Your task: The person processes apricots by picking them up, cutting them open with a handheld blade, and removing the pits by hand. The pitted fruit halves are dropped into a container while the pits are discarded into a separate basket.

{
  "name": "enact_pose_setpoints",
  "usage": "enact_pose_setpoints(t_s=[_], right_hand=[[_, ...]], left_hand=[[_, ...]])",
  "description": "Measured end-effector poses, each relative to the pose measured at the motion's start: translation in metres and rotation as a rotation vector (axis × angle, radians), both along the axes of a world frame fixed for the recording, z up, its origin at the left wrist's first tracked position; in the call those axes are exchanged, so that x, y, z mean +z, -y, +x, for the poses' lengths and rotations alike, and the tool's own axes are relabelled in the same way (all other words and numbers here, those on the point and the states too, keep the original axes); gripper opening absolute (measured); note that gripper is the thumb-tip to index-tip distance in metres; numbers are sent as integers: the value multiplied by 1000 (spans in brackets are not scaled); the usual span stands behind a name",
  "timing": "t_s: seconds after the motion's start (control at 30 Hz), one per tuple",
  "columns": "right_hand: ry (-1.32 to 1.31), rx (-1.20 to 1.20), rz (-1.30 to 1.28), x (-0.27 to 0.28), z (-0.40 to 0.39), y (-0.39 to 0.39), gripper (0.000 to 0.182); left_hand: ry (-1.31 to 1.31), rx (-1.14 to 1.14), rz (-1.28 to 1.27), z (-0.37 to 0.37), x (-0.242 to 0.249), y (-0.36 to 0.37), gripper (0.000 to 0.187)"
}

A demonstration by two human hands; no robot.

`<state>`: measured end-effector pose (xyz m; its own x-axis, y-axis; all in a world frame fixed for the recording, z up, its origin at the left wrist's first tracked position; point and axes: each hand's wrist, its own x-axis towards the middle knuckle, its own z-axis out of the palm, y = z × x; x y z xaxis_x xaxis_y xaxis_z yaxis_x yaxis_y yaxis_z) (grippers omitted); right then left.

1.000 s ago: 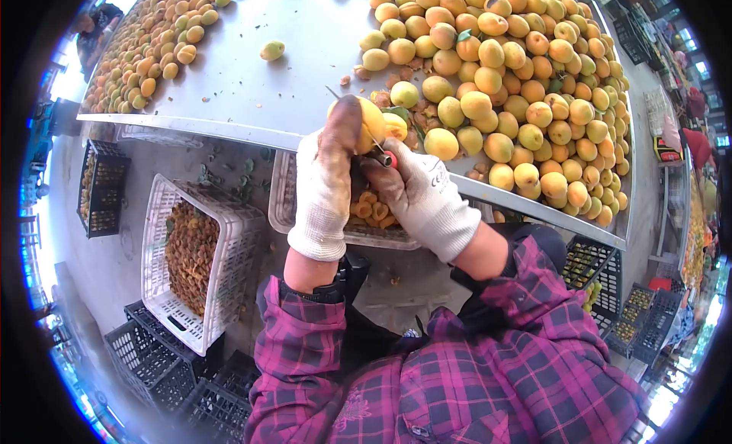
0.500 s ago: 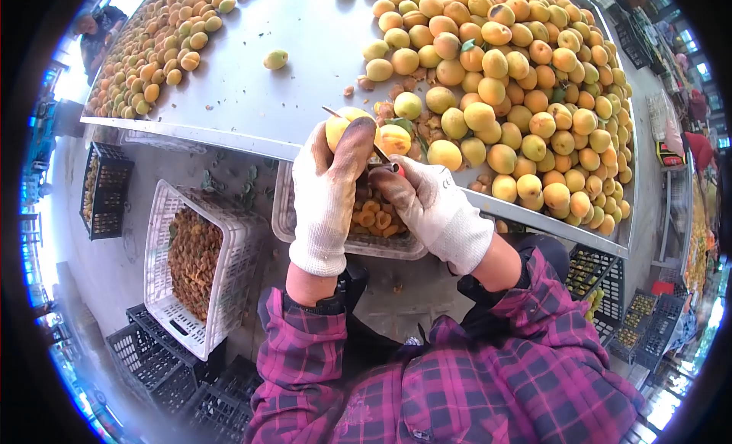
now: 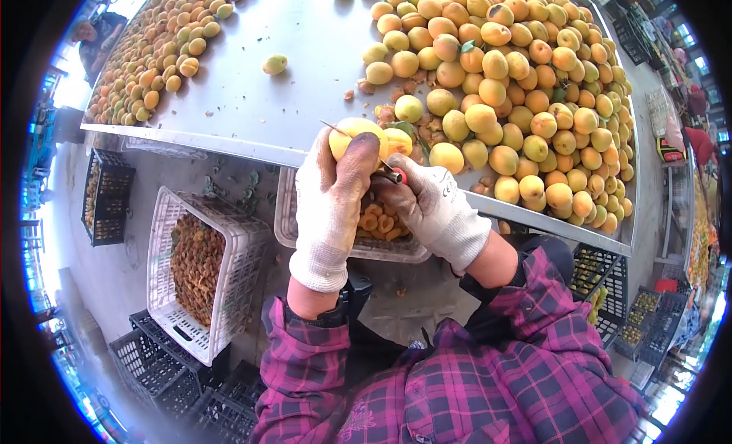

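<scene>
A yellow apricot [image 3: 349, 136] is gripped in my gloved left hand [image 3: 326, 204], thumb pressed on its near side. Orange flesh shows along its right side. In my gloved right hand [image 3: 436, 207] is a small knife [image 3: 401, 175] with a red end, held close against the fruit. A thin metal tip sticks out past the fruit's left side. Both white gloves are stained dark at thumbs and fingers. Below my hands, a light plastic crate [image 3: 381, 253] holds orange apricot halves.
A metal table [image 3: 252, 101] carries a big apricot pile [image 3: 526, 93] at right and another pile [image 3: 152, 62] at left. Brown scraps lie by the right pile. On the floor at left stand a white crate [image 3: 240, 268] of brown pieces and black crates [image 3: 164, 375]. A person [image 3: 99, 43] is at far left.
Both hands have shifted slightly down in view with the apricot and knife. More orange flesh shows at the fruit's right side. The grips stay the same.
</scene>
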<state>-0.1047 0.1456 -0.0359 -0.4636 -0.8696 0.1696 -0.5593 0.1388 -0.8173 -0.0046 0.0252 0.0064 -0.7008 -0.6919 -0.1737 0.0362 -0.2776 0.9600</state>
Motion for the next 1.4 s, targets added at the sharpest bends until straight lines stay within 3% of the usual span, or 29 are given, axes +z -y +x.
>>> enact_pose_setpoints(t_s=[0.17, 0.23, 0.37, 0.53, 0.67, 0.77, 0.8, 0.87, 1.0, 1.03, 1.1, 1.13, 1.23, 1.4], right_hand=[[38, -3, -3, 10, 1, 2, 29], [27, -15, -16, 7, 2, 3, 28], [-14, 24, 26, 8, 6, 4, 29], [-42, 83, 95, 11, -5, 4, 32], [-86, 73, 68, 8, -2, 0, 34], [487, 129, -75, 15, 11, 5, 33], [487, 134, -76, 15, 11, 5, 33], [754, 174, -36, 16, 11, 2, 36], [972, 231, 107, 23, 6, -3, 37], [971, 238, 112, 24, 6, -3, 37], [187, 99, 32, 27, 5, 0, 34], [-41, 72, 154, 36, 0, -4, 32], [-137, 63, 252, 45, -1, -7, 30], [82, 97, 213, 41, -2, -6, 29]], left_hand=[[-144, 93, 44, -3, 13, -3, 32], [-53, 23, -99, 1, 9, 2, 44], [31, 59, -199, 3, 7, 1, 43], [-51, 55, 52, 6, -13, 7, 46], [139, -48, 96, 12, -3, 10, 51], [14, -34, 254, 13, -2, 13, 37], [13, -30, 252, 12, -1, 12, 37], [107, -6, 67, 11, 2, 7, 53], [114, -13, 107, 12, 3, 2, 53], [57, 50, 154, 9, 0, -3, 51], [-3, 115, 196, 10, 1, -2, 48], [4, 71, 102, 13, 4, 1, 43], [44, 70, -104, 12, 5, 3, 39], [206, 119, -472, 10, 14, -3, 40]])
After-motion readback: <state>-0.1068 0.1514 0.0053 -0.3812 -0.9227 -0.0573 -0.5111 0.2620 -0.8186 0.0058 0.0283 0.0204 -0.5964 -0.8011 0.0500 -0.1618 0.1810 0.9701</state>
